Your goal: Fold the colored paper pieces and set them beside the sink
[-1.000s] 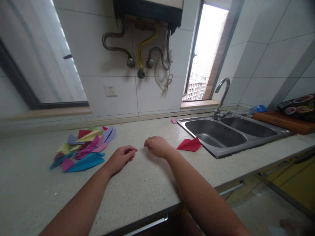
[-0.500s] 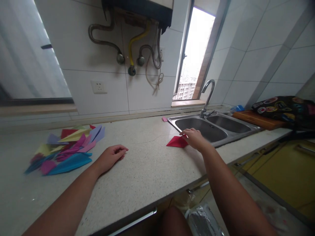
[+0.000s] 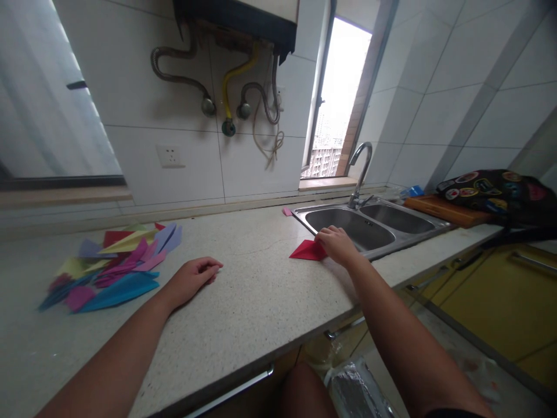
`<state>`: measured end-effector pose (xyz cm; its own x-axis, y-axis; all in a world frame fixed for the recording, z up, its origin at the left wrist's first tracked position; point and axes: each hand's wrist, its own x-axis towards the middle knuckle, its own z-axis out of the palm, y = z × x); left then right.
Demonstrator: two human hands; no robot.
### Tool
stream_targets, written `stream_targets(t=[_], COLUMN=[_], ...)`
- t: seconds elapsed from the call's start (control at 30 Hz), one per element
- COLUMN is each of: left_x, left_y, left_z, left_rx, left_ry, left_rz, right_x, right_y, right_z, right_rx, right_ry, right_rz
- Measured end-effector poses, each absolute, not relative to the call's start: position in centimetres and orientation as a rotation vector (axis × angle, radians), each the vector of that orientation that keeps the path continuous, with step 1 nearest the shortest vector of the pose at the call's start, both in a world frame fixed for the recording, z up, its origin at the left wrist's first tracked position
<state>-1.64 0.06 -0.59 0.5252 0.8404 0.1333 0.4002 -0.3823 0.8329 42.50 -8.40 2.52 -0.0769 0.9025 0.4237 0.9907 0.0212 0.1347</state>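
A red folded paper plane lies on the pale speckled countertop, its pointed end toward the left. My right hand is closed over its rear end, beside the sink; the fingers hide that part of the paper. My left hand rests on the counter with fingers curled in and the thumb along them, and nothing shows in it. Just left of that hand is a heap of folded paper planes in blue, pink, yellow, purple and red.
A double steel sink with a tall faucet is set in at the right. A small pink piece lies by its corner. Farther right, a patterned dark bag sits on a wooden board. Hoses hang on the tiled wall.
The fingers of my right hand have curled down more closely over the rear of the red paper plane. My left hand stays in place; the whole view has shifted slightly.
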Motion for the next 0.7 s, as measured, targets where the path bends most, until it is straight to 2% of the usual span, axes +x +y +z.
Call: stream_targets(t=[0.7], left_x=[-1.6], left_y=[0.0], left_z=[-0.6], left_rx=[1.988], left_ry=[1.018], left_rz=[0.742], right_x=[42.7], right_y=[-10.0], right_z=[3.3], right_rx=[-1.988], right_ry=[-2.111], right_rz=[-0.531])
